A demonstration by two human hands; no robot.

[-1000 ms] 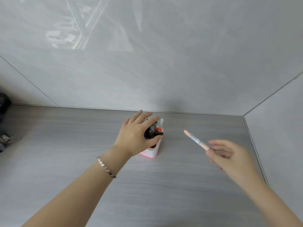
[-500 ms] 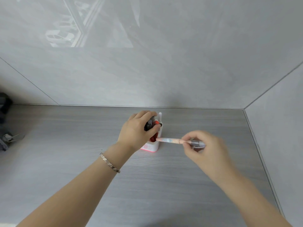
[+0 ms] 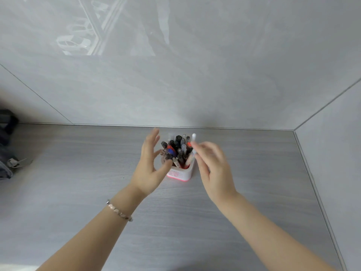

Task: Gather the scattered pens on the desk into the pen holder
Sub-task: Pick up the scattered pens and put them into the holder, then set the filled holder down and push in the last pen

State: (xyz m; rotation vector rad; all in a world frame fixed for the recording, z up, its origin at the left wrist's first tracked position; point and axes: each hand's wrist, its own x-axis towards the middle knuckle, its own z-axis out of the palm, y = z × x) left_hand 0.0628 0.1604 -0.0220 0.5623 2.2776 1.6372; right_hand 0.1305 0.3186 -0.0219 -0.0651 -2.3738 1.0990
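Note:
A white pen holder (image 3: 180, 174) with a pink base stands on the grey desk near the back wall. It is packed with several upright pens (image 3: 176, 145) in black, grey, blue and red. A pink pen (image 3: 188, 162) leans inside its right side. My left hand (image 3: 148, 169) hovers just left of the holder, fingers spread, thumb near the rim, holding nothing. My right hand (image 3: 213, 167) is blurred, just right of the holder. Its fingertips are at the top of the pink pen, and the blur hides whether they still grip it.
Dark objects (image 3: 5, 145) lie at the desk's far left edge. The grey wall runs behind the holder and a side wall (image 3: 332, 153) closes the desk on the right. A metal bracelet (image 3: 119, 211) is on my left wrist.
My right hand carried the pink pen leftward and set it tip-first into the holder. My left hand came off the pens and opened beside the holder.

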